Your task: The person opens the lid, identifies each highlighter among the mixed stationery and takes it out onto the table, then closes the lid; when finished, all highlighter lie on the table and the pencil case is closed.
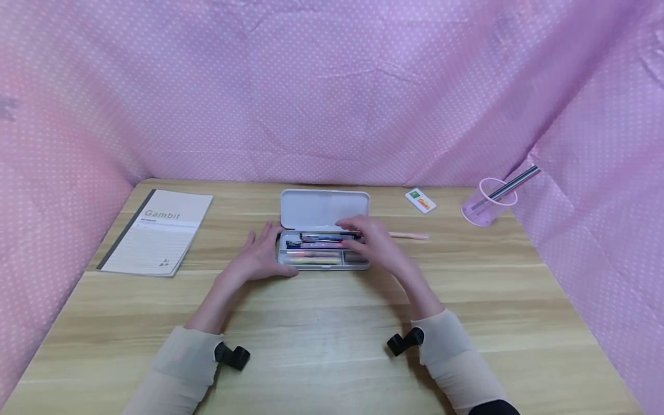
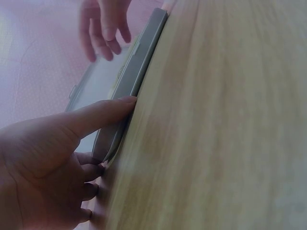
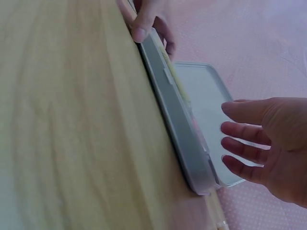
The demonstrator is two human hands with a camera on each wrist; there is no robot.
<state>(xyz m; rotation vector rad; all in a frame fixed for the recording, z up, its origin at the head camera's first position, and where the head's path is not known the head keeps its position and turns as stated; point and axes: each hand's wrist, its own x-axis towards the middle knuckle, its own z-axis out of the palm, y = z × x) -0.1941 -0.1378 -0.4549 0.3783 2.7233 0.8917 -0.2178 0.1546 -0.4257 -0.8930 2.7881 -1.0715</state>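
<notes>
A pencil case (image 1: 284,266) lies with its lid (image 1: 325,208) raised at the back; pens (image 1: 319,245) and highlighters (image 1: 313,260) fill its compartments. My left hand (image 1: 257,257) grips its left end, thumb along the front wall and fingers round the side, as the left wrist view shows with the case (image 2: 128,81) and hand (image 2: 53,158). Above the right part of the case hovers my right hand (image 1: 377,243), fingers slightly bent and apart. In the right wrist view that hand (image 3: 273,143) holds nothing, beside the case (image 3: 180,124) and lid (image 3: 201,91).
A notebook (image 1: 155,233) lies at the left. Behind and right of the case is an eraser (image 1: 421,200). A pink cup (image 1: 479,212) holding dark sticks (image 1: 513,183) stands at the far right. A pink pen-like item (image 1: 410,235) lies right of the case. Dotted pink cloth (image 1: 332,92) hangs behind.
</notes>
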